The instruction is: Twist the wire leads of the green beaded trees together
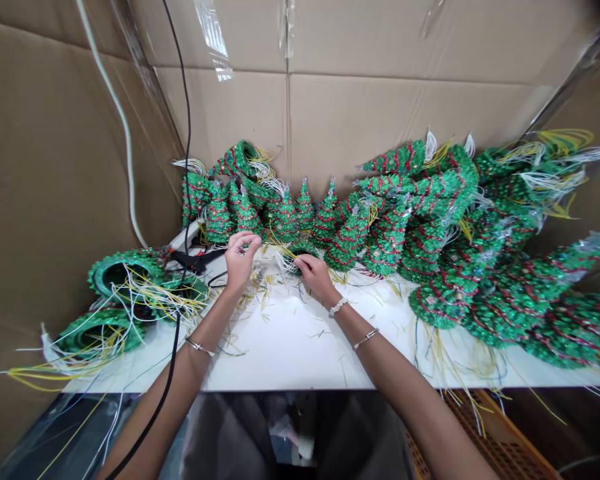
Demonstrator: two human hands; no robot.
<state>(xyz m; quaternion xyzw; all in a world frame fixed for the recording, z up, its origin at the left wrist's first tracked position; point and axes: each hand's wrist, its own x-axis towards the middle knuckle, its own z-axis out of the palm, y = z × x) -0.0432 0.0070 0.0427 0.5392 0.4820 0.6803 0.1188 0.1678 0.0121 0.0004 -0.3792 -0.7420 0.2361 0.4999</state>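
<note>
My left hand (240, 259) is raised over the white table (290, 347), fingers pinched together on thin white and yellow wires (275, 257). My right hand (316, 275) lies closed on a small green tree-shaped ornament (296, 259) lying on its side, the wires running out of its base toward my left hand. Both wrists wear bracelets. A row of upright green glittery trees with red trim (300, 217) stands just behind my hands.
A large heap of the same green trees (470, 267) fills the right side. More lie on their sides at the left (125, 280), wires trailing. Black-handled cutters (195, 259) and a black cable (173, 347) sit left. Cardboard walls surround the table; an orange crate (485, 427) stands below right.
</note>
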